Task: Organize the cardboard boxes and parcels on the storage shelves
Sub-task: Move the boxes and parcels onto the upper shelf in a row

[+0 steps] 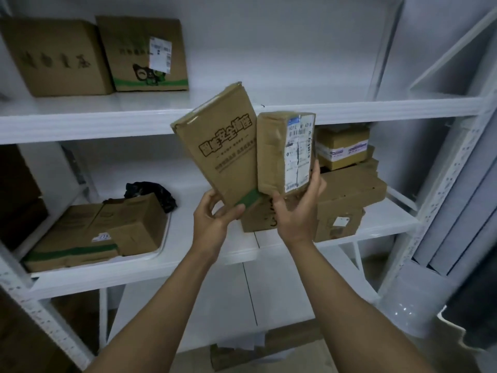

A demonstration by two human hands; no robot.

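Both hands are up in front of the shelving, each holding one item.

- Left hand (215, 219): fingers and thumb pinch the bottom end of a printed box (223, 146). It's a long flat carton with black lettering and a green stripe at the held end, tilted with its top leaning left.
- Right hand (298, 208): cups the lower end of a taped parcel (277, 152), fingers up its right side. The parcel is near upright, with a white shipping label facing out.
- The box and parcel are side by side and touching or nearly so along their inner edges. Both are held in the air in front of the gap between the upper shelf (322, 109) and the middle shelf (177, 232).

Upper shelf, left end: a plain box (53, 55) and a green-printed box (142, 55) with a label, standing right next to each other.

Middle shelf, left: a crushed box (94, 232) with a green band lies in a white tray (158, 251), with a black bag (150, 192) behind it.

Middle shelf, right, behind the right hand: a small box (341, 146) with white-blue tape sits on a flat box (355, 189), which sits on a wider bottom box (322, 227).

Another carton (242, 354) is partly visible lower down, between the forearms. I can't tell what it rests on.
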